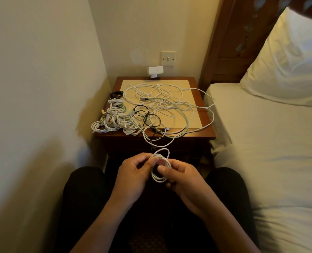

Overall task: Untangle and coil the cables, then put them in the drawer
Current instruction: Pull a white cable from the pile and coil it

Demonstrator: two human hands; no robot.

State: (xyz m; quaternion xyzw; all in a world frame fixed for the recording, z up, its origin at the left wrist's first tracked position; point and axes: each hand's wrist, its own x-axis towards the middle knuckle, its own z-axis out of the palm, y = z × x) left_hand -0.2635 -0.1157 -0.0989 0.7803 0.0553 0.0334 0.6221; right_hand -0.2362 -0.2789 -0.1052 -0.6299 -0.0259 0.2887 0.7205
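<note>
A white cable coil (162, 168) of several loops is held between both hands, in front of the wooden nightstand (204, 133). My left hand (134, 173) pinches its left side with thumb and fingers. My right hand (183, 177) grips its right side, fingers curled round the loops. On the nightstand top lies a loose tangle of white, pale green and black cables (162, 106); one white strand hangs over the front edge. Several coiled white cables (115, 120) and a black coil (116, 94) sit along its left side. The nightstand's front is in shadow, so I cannot make out a drawer.
A wall stands close on the left. A bed (270, 143) with a white pillow (290, 57) is on the right, touching the nightstand. A white adapter (155, 71) and a light switch (168, 58) are on the back wall. My knees flank the hands.
</note>
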